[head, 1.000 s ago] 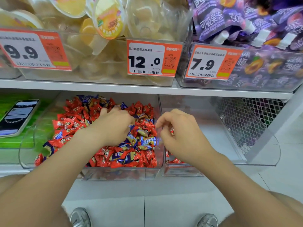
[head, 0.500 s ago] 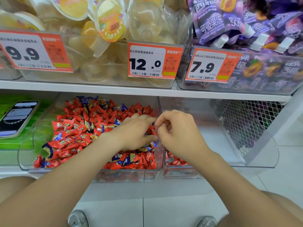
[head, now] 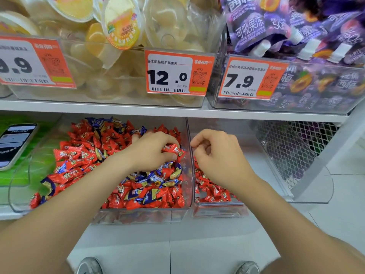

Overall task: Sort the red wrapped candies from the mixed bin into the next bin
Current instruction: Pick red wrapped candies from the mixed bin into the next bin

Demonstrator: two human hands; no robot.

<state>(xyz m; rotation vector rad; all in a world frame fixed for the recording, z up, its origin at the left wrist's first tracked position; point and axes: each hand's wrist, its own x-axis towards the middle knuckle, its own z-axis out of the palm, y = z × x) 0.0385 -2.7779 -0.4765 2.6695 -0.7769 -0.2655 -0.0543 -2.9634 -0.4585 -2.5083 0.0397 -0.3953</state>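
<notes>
Over the mixed bin (head: pixel 138 216), left hand (head: pixel 150 153) pinches a red candy (head: pixel 175 150), right hand (head: pixel 219 157) curled alongside.

A white shelf (head: pixel 177 111) runs above a pale tiled floor (head: pixel 197 254), with a wire mesh panel (head: pixel 286 151) at right.
</notes>
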